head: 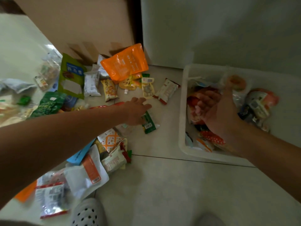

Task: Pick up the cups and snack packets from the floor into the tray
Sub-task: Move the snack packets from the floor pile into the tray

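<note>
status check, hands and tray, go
Left hand open, reaching over small green packet. Right hand open over white plastic tray, nothing in its grip. Many packets on floor.

My arms are bare to the elbow, no sleeves, nothing on either wrist. I wear a pale grey clog (88, 212) punched with round holes.

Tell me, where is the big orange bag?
The big orange bag lies on the floor at the upper middle of the head view, against the white wall corner, left of the white tray and atop smaller packets.
</note>
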